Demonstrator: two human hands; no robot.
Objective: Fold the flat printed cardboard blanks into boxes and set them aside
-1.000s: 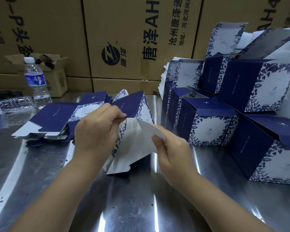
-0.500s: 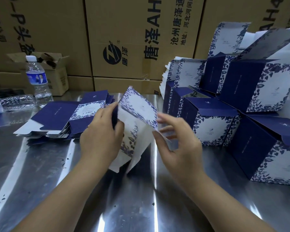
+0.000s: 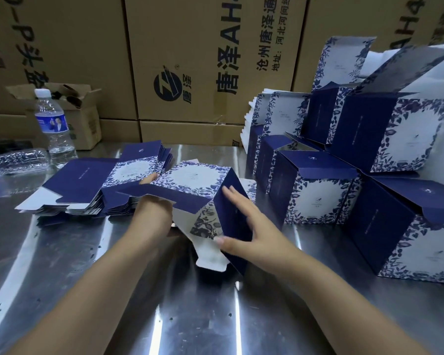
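Half-formed box (image 3: 198, 180) held between both hands, bottom flap (image 3: 208, 257) loose.
Right hand (image 3: 251, 226) lies flat on the navy side panel, fingers straight and together, thumb at the lower edge. Left hand (image 3: 151, 219) reaches behind the opposite wall; I cannot tell whether it pinches or only props. Risk, my judgement: an uneven push from the right skews or creases the box, and the white flap hanging below the right thumb could fold the wrong way.
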